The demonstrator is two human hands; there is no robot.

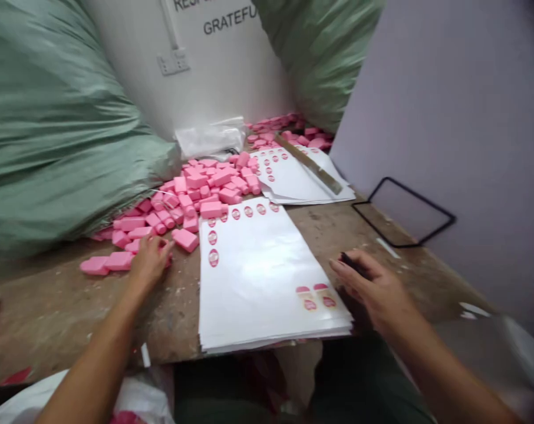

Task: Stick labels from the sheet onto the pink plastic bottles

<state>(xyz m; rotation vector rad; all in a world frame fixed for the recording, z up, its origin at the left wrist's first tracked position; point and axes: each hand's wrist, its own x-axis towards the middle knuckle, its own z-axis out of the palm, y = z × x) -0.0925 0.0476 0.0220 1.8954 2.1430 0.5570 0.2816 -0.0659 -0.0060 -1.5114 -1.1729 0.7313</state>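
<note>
Seen from the head camera, the left hand (pixel 150 265) sits at the near edge of a heap of pink rectangular bars (pixel 205 197), its fingers curled down and close together against the bars, though the hand hides how many it touches and whether it pinches one. The heap spreads across a scuffed wooden workbench (pixel 50 306), and more bars (pixel 284 132) lie farther back in the corner. To the right of the heap is a stack of white label sheets (pixel 258 277), with small pink oval labels along its top and left edges and a few larger labels (pixel 315 297) near its lower right corner. The right hand (pixel 373 288) is just beside that corner, fingers slightly spread, with a small dark object (pixel 352 263) against them; I cannot tell whether it is gripped. Beyond lies a second pile of label sheets (pixel 302 176), a metal straightedge (pixel 309 165) slanting across it. A clear plastic bag (pixel 209 138) rests behind the heap, between two bulging green woven sacks (pixel 46 129) (pixel 324 53), below a white wall (pixel 231 70) with a socket (pixel 174 62). A black wire frame (pixel 404 212) leans against a lilac partition (pixel 448 106) on the right
</note>
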